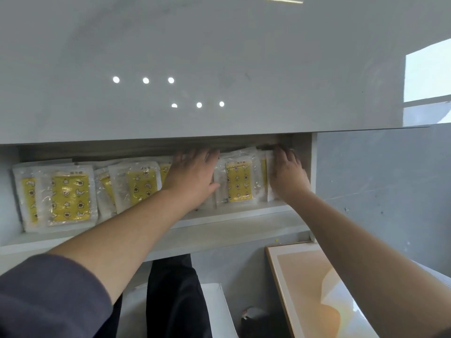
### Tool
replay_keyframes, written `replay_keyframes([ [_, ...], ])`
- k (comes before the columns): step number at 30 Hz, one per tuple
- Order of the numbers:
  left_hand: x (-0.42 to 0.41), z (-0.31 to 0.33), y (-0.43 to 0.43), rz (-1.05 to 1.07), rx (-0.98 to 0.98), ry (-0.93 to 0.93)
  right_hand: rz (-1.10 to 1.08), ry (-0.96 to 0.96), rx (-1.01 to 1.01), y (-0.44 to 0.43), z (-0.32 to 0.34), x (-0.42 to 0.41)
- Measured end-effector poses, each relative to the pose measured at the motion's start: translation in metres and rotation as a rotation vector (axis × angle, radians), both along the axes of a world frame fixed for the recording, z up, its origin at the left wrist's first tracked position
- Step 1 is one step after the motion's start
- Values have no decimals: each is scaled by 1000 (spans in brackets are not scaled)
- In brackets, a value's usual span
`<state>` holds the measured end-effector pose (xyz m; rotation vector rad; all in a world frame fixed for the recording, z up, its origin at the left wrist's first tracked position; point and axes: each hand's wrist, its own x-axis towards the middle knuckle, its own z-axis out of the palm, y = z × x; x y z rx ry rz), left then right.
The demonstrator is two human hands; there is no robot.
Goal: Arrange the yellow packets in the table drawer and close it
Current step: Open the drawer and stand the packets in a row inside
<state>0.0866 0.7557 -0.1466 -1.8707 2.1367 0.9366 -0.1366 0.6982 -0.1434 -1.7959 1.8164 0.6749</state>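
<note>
The white table drawer [234,223] stands pulled out under the glossy grey tabletop [219,57]. Several yellow packets in clear wrap lie in a row inside it: a large one at the left [69,198], one in the middle [140,185], and a stack at the right [239,182]. My left hand [192,176] lies flat, palm down, on the packets just left of that stack. My right hand [288,174] presses against the stack's right side near the drawer's right wall. Both hands have fingers spread, resting on packets rather than gripping them.
The drawer's back is hidden under the tabletop edge. Below the drawer are my dark-trousered legs [175,301] and a white seat [219,311]. A framed orange picture [317,289] leans at the lower right. A grey wall [378,179] is right of the drawer.
</note>
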Motion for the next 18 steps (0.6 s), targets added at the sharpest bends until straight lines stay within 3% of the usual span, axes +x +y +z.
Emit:
replay_keyframes([
  [8,-48,-9,-25,-72,8,-43,140,-21,76,-10,4,-14],
  [12,-52,-10,-24,-121,-22,45,247,49,70,-17,8,-15],
  [18,-49,-4,-34,-139,-27,183,215,-83,119,-18,10,-9],
])
